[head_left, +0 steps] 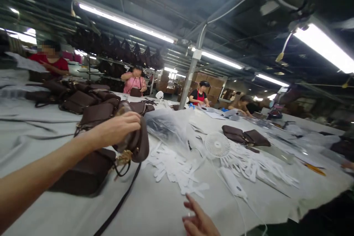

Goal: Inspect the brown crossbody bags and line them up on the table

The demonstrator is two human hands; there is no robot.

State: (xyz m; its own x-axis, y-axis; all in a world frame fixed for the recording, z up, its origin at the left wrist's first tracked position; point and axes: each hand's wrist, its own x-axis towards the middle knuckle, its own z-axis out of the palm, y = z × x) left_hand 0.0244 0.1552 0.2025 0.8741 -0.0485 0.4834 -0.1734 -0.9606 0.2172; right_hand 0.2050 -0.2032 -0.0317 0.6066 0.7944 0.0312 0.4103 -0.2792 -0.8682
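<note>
One brown bag (143, 143) is lifted, clamped in the left hand (121, 127); other brown bags (83, 175) lie unlifted beside that hand, and the right hand (199, 220), fingers apart, is near white cutouts (173, 162).

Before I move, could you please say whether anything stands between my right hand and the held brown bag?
Nothing upright visibly stands between the right hand and the brown bag in the left hand; only loose white pieces lie low on the table near that path.

Left of the right hand (199, 220), the table (163, 215) offers passage up to a strap (122, 204); white cutouts (174, 166) and a fan (217, 145) obstruct ahead.
</note>
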